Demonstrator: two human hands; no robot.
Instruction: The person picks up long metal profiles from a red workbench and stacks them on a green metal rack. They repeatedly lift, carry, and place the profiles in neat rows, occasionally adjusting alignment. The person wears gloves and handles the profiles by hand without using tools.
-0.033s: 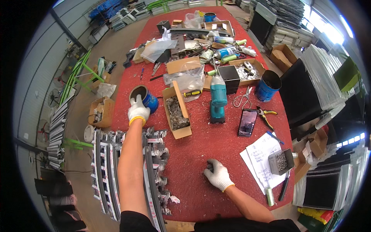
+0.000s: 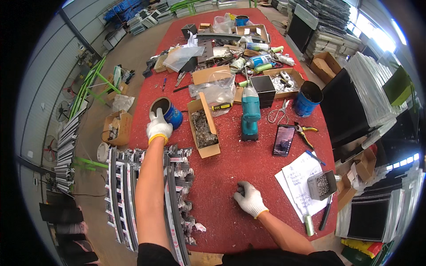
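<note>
My left hand (image 2: 159,127), in a white knit glove, reaches to the near rim of a blue can (image 2: 174,118). Two of its fingers stretch apart over the can's mouth; what the tips touch inside is hidden. On the red table (image 2: 217,173) rests my right hand (image 2: 251,199), also gloved. Its fingers curl in, and anything within them is out of sight. Between the hands and farther up lies an open cardboard box (image 2: 205,131) of small dark metal parts. A teal power drill (image 2: 250,114) stands to its right.
Bundled metal rails (image 2: 171,208) lie beneath my left forearm. Scissors (image 2: 279,113), pliers (image 2: 306,133), a phone (image 2: 283,141) and a second blue can (image 2: 308,99) are at right. A small tin of screws (image 2: 322,185) sits on written papers (image 2: 293,181). Spray cans (image 2: 258,60) clutter the far end.
</note>
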